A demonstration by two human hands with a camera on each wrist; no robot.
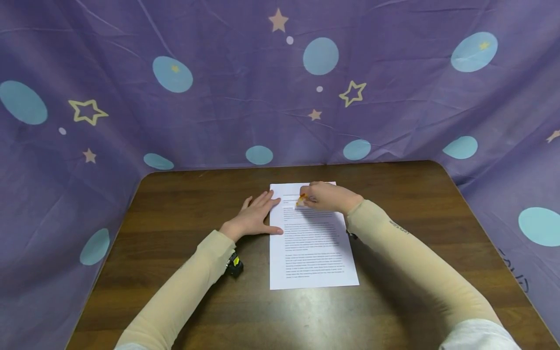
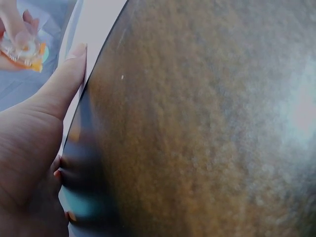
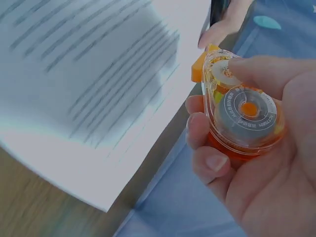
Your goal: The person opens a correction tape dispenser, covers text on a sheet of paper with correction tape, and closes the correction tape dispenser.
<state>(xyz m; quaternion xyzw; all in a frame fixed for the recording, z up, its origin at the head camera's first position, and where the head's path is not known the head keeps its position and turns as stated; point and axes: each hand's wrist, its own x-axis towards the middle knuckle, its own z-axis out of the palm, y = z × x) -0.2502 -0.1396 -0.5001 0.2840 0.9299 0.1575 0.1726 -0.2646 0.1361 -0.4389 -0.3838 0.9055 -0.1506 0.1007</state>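
Note:
A printed sheet of paper point(image 1: 315, 243) lies on the wooden table. My right hand point(image 1: 325, 196) holds a correction tape dispenser point(image 3: 247, 113) over the upper part of the sheet, thumb on one side and fingers curled round the other. Its case is clear and orange, with a grey reel inside and an orange tip cap. Whether the tip touches the paper cannot be made out. My left hand point(image 1: 253, 218) rests at the sheet's left edge with fingers spread, the thumb and a fingertip on the margin.
The brown table point(image 1: 197, 204) extends around the sheet on every side. Behind it and at both sides hangs a purple curtain point(image 1: 236, 97) with stars and blue ovals. A black wrist camera point(image 1: 235, 266) sits under the left wrist.

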